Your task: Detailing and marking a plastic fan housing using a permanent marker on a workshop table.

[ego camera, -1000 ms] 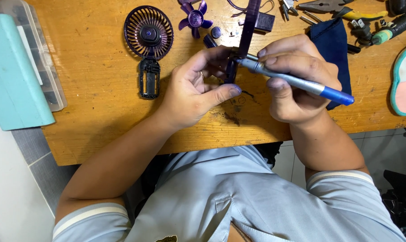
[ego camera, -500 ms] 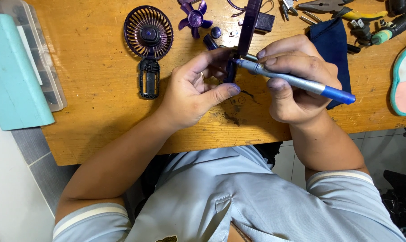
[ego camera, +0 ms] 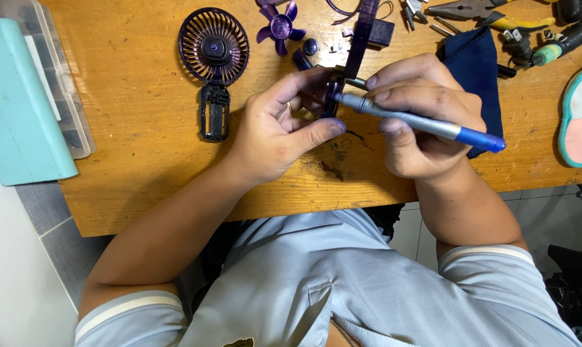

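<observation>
Head view: left hand (ego camera: 275, 132) fingers pinch dark purple plastic fan housing strip (ego camera: 355, 51); right hand (ego camera: 422, 115) fingers clasp silver, blue-ended screwdriver (ego camera: 419, 122) against it, above wooden tabletop (ego camera: 143, 128).

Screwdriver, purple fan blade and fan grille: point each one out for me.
screwdriver (ego camera: 419, 123), head view, on the silver shaft.
purple fan blade (ego camera: 280, 27), head view, on the central hub.
fan grille (ego camera: 214, 46), head view, on its dark centre cap.
</observation>
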